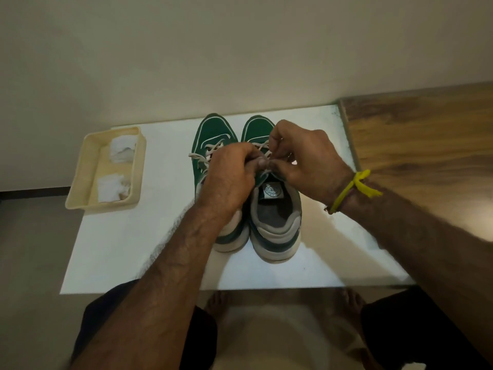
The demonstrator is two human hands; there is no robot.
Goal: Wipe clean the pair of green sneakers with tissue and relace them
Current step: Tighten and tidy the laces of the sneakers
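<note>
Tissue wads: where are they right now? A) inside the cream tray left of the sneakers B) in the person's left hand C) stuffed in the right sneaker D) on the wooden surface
A. Both tissue wads lie in the cream tray, left of the green sneakers, while the left hand and right hand pinch the lace.

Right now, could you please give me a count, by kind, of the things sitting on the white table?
Green sneakers: 2, left sneaker and right sneaker
Cream tray: 1
Crumpled tissues in the tray: 2, far tissue and near tissue
Total: 5
Both the left hand and the right hand pinch the right sneaker's lace.
</note>
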